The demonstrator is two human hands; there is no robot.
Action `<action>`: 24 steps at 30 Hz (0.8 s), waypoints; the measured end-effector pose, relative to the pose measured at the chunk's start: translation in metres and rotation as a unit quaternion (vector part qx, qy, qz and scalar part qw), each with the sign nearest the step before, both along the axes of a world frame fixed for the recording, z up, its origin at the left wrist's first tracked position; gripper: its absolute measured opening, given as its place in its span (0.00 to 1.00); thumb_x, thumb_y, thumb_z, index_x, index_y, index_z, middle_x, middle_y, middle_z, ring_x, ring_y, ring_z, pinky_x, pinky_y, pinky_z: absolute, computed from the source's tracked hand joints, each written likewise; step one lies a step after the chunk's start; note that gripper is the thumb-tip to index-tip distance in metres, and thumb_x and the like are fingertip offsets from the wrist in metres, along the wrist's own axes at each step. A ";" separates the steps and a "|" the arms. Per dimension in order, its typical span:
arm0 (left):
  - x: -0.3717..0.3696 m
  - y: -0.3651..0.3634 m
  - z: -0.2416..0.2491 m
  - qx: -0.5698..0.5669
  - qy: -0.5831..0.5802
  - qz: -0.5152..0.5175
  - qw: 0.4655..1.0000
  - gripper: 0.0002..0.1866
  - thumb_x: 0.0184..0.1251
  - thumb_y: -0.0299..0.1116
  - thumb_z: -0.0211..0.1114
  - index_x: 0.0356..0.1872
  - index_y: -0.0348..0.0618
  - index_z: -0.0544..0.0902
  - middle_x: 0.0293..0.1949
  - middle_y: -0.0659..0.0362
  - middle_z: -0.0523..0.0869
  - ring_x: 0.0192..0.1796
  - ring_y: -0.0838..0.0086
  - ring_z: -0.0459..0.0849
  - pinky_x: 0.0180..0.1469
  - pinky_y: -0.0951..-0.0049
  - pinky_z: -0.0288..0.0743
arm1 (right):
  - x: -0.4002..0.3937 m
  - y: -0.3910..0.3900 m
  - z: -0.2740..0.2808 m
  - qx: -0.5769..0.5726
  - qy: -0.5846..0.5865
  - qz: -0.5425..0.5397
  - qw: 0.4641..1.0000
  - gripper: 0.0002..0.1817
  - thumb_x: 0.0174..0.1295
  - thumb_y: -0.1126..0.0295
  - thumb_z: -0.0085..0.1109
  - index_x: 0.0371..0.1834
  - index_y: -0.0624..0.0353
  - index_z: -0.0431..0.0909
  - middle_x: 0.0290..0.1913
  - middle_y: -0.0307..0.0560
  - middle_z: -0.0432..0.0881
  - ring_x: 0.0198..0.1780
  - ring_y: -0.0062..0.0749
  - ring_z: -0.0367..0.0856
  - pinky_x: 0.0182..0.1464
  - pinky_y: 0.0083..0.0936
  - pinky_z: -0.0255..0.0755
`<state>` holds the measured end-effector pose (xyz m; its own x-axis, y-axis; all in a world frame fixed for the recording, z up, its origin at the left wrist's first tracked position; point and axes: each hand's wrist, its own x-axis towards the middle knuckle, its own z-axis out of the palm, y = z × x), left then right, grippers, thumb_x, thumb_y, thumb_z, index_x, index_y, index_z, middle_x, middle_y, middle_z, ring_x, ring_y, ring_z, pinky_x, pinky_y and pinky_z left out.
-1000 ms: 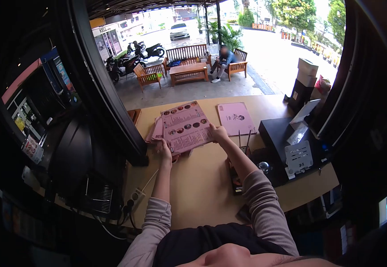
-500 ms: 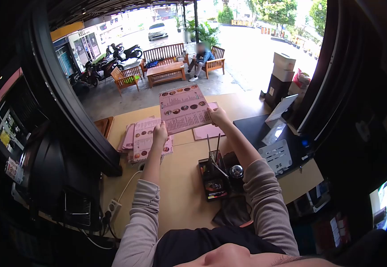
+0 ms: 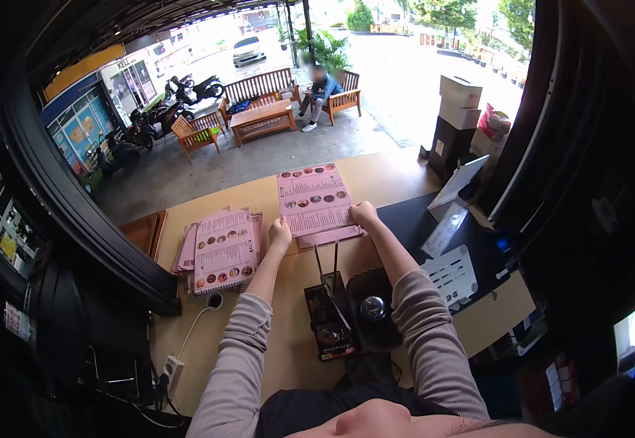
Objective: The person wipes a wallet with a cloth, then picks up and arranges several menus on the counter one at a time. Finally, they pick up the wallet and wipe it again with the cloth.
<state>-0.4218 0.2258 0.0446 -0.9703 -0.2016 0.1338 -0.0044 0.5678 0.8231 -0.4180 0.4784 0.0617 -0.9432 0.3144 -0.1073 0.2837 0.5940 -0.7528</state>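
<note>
The left hand and right hand still grip opposite edges of the printed menu, which a second ago was over the menu stack; now it covers all but the near strip of the lone pink menu on the counter, leaving the stack exposed.

The light wood-coloured desk carries a pile of pink menus near a brown tray at left, a partly covered pink menu farther right, and a black box beside a black basket.
</note>
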 end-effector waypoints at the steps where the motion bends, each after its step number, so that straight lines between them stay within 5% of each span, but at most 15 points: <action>1: -0.001 0.004 -0.004 -0.001 -0.001 -0.003 1.000 0.22 0.66 0.44 0.41 0.40 0.35 0.75 0.38 0.42 0.80 0.43 0.51 0.78 0.45 0.58 0.70 | -0.007 0.001 -0.008 0.001 -0.004 -0.012 1.000 0.18 0.49 0.61 0.50 0.30 0.69 0.79 0.36 0.64 0.78 0.42 0.49 0.78 0.43 0.32 0.71; 6: -0.016 0.012 -0.036 -0.044 -0.011 0.012 0.999 0.21 0.65 0.44 0.41 0.38 0.36 0.75 0.38 0.43 0.80 0.42 0.52 0.78 0.44 0.57 0.70 | 0.001 -0.002 -0.002 -0.062 -0.073 0.024 0.995 0.19 0.39 0.66 0.50 0.31 0.70 0.78 0.35 0.64 0.78 0.43 0.48 0.77 0.46 0.32 0.70; 8: -0.017 0.014 -0.047 -0.076 -0.019 0.017 0.997 0.20 0.65 0.44 0.40 0.38 0.37 0.75 0.38 0.44 0.80 0.42 0.52 0.78 0.44 0.57 0.70 | -0.002 -0.009 -0.016 0.081 0.022 0.065 0.994 0.15 0.41 0.66 0.49 0.25 0.65 0.80 0.23 0.58 0.79 0.29 0.44 0.80 0.33 0.30 0.73; 10: -0.011 0.016 -0.043 -0.108 -0.023 0.022 0.994 0.20 0.65 0.43 0.40 0.37 0.37 0.75 0.38 0.44 0.80 0.42 0.52 0.78 0.43 0.57 0.71 | -0.001 -0.017 -0.024 0.101 0.013 0.065 0.993 0.15 0.41 0.67 0.49 0.27 0.67 0.80 0.30 0.61 0.80 0.37 0.47 0.80 0.41 0.30 0.72; 12: -0.006 0.020 -0.039 -0.159 -0.072 0.027 0.984 0.20 0.65 0.44 0.40 0.38 0.38 0.74 0.39 0.45 0.80 0.42 0.53 0.78 0.42 0.56 0.71 | -0.004 -0.024 -0.034 0.244 0.000 0.089 0.966 0.17 0.42 0.69 0.50 0.32 0.71 0.78 0.39 0.63 0.78 0.44 0.48 0.77 0.51 0.29 0.67; 13: -0.002 0.023 -0.038 -0.157 -0.074 0.027 0.984 0.20 0.65 0.44 0.40 0.38 0.38 0.74 0.39 0.45 0.80 0.42 0.53 0.78 0.42 0.56 0.71 | 0.000 -0.029 -0.033 0.241 -0.036 0.083 0.966 0.20 0.46 0.69 0.49 0.39 0.76 0.73 0.49 0.66 0.71 0.53 0.50 0.69 0.58 0.30 0.60; 16: 0.004 0.028 -0.038 -0.161 -0.075 0.034 0.984 0.18 0.65 0.43 0.41 0.37 0.39 0.73 0.37 0.45 0.80 0.41 0.53 0.79 0.41 0.55 0.72 | 0.002 -0.040 -0.044 0.220 -0.032 0.004 0.975 0.24 0.50 0.68 0.46 0.45 0.80 0.68 0.56 0.68 0.63 0.59 0.51 0.62 0.58 0.30 0.59; 17: 0.005 0.029 -0.040 -0.165 -0.071 0.033 0.983 0.17 0.65 0.42 0.42 0.36 0.39 0.72 0.36 0.46 0.80 0.40 0.53 0.79 0.40 0.55 0.72 | 0.017 -0.038 -0.024 0.257 -0.075 0.102 0.958 0.25 0.52 0.68 0.44 0.48 0.82 0.65 0.59 0.67 0.60 0.60 0.51 0.59 0.58 0.31 0.59; 20: 0.007 0.030 -0.048 -0.166 -0.059 0.030 0.984 0.14 0.63 0.41 0.46 0.35 0.39 0.71 0.33 0.45 0.80 0.37 0.52 0.80 0.37 0.55 0.72 | 0.023 -0.045 -0.027 0.367 -0.076 0.105 0.921 0.20 0.53 0.69 0.44 0.47 0.71 0.72 0.54 0.60 0.70 0.59 0.50 0.62 0.59 0.34 0.55; 24: 0.006 0.031 -0.049 -0.167 -0.043 0.013 0.985 0.14 0.63 0.41 0.46 0.35 0.38 0.70 0.32 0.45 0.80 0.37 0.52 0.80 0.37 0.55 0.72 | 0.018 -0.045 -0.035 0.381 -0.090 0.144 0.909 0.20 0.54 0.68 0.44 0.47 0.68 0.73 0.53 0.57 0.71 0.59 0.50 0.61 0.59 0.33 0.55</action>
<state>-0.4157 0.2571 -0.0045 -0.9761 -0.1850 0.1138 -0.0844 0.8058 0.5861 -0.3999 0.4337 0.0270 -0.9869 0.1056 -0.1216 0.1122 0.9925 -0.0484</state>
